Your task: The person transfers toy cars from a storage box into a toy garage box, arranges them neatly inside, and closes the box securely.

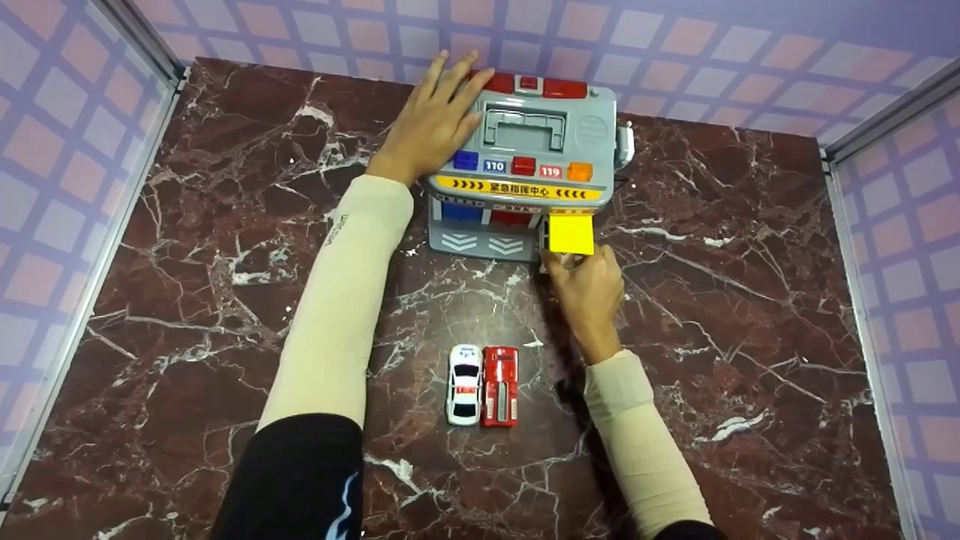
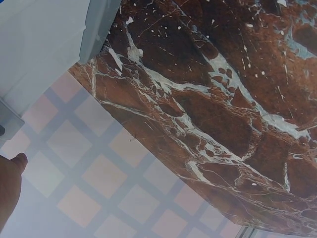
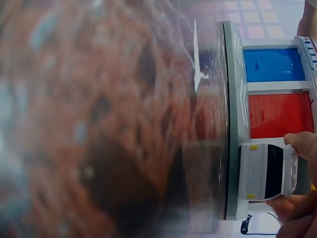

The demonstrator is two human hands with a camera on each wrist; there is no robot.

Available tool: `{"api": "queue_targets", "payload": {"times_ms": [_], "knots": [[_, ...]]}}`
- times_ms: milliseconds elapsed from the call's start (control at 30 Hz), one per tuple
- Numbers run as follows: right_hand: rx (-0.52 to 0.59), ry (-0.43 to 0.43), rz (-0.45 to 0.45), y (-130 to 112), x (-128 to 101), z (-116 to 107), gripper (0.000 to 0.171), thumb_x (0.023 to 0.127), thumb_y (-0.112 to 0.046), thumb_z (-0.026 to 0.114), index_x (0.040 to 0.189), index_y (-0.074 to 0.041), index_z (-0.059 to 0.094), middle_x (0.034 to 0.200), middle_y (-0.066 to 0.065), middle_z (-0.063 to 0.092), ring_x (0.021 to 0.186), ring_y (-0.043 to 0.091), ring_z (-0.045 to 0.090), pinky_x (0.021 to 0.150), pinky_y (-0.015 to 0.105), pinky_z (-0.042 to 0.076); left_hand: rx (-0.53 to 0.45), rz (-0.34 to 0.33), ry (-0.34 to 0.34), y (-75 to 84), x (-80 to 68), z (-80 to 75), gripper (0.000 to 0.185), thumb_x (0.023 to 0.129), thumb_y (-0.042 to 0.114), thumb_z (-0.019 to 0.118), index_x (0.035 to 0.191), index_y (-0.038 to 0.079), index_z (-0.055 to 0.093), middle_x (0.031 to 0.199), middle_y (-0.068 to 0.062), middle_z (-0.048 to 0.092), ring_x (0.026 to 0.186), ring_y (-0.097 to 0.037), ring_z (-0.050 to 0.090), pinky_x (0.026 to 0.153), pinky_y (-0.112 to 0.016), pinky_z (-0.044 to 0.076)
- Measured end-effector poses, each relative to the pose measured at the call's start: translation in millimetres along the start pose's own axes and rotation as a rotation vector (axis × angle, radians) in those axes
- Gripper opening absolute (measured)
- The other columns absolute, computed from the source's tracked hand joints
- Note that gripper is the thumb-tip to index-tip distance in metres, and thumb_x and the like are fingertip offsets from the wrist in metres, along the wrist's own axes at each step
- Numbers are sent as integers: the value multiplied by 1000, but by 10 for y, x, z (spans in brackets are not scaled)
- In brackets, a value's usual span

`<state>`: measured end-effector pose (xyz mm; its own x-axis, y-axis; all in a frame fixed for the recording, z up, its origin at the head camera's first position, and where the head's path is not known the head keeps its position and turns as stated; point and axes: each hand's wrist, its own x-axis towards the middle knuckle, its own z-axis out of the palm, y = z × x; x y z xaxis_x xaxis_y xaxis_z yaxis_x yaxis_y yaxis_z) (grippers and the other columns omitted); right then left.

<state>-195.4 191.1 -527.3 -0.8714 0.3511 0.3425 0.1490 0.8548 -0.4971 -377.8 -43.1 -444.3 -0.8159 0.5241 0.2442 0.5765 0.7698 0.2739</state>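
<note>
A grey toy garage (image 1: 592, 154) with a red light bar on top stands near the back wall. My left hand (image 1: 431, 120) rests against its left side, fingers stretched; in the left wrist view only part of that hand (image 2: 9, 186) shows. At the garage's right front, my right hand (image 1: 592, 289) pinches a small white toy vehicle (image 3: 255, 171) with a dark windscreen. The vehicle faces outward beside the red door (image 3: 280, 116). Over it lies a bright yellow square piece (image 1: 571, 234); whether it belongs to the vehicle or garage I cannot tell.
A white toy car (image 1: 465, 386) and a red toy fire truck (image 1: 500, 386) stand side by side on the marbled table (image 1: 750, 337), in front of the garage. Checked panels (image 1: 675, 45) border the table at the back and sides.
</note>
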Motion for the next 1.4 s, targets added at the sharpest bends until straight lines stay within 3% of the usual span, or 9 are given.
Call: {"api": "queue_targets", "payload": {"times_ms": [233, 433, 767, 1167, 1267, 1400], "knots": [[-74, -128, 112, 46, 26, 5, 64, 70, -69, 62, 76, -5, 61, 71, 19, 64, 63, 40, 62, 51, 52, 50, -6, -5, -11, 6, 11, 10, 55, 99, 48, 21, 150, 30, 13, 157, 4, 2, 143, -27, -6, 116, -38, -3], [-66, -158, 110, 39, 38, -17, 68, 70, -72, 60, 90, -6, 63, 69, 23, 65, 60, 40, 62, 49, 52, 50, -9, -12, -13, 12, 19, 0, 55, 99, 48, 20, 150, 31, 12, 157, 5, 1, 143, -26, -6, 116, -38, -4], [33, -77, 47, 67, 1, -37, 56, 74, -63, 62, 82, -8, 61, 60, 8, 60, 53, 29, 57, 47, 48, 45, -8, 3, -3, -7, 10, 13, 54, 99, 47, 21, 150, 30, 14, 157, 3, 5, 143, -27, -5, 117, -39, -1], [15, -97, 8, 128, 6, -102, 25, 77, -29, 71, 91, -9, 65, 76, 9, 71, 71, 34, 67, 56, 51, 50, -8, 2, -11, -1, 7, 0, 55, 99, 48, 21, 150, 30, 13, 157, 2, 4, 143, -26, -6, 116, -37, -4], [-3, -92, 6, 141, 21, -116, 27, 79, -33, 71, 93, -11, 65, 77, 6, 72, 70, 30, 67, 55, 49, 50, -15, -2, -15, 2, 3, -7, 55, 99, 48, 21, 150, 30, 13, 157, 3, 3, 143, -26, -6, 116, -37, -5], [-32, -89, 4, 157, 45, -126, 39, 78, -37, 71, 108, -12, 63, 87, 6, 70, 77, 31, 66, 60, 49, 51, -19, -2, -13, 6, -2, -14, 54, 99, 48, 21, 150, 30, 13, 157, 2, 4, 143, -26, -6, 116, -37, -5]]}}
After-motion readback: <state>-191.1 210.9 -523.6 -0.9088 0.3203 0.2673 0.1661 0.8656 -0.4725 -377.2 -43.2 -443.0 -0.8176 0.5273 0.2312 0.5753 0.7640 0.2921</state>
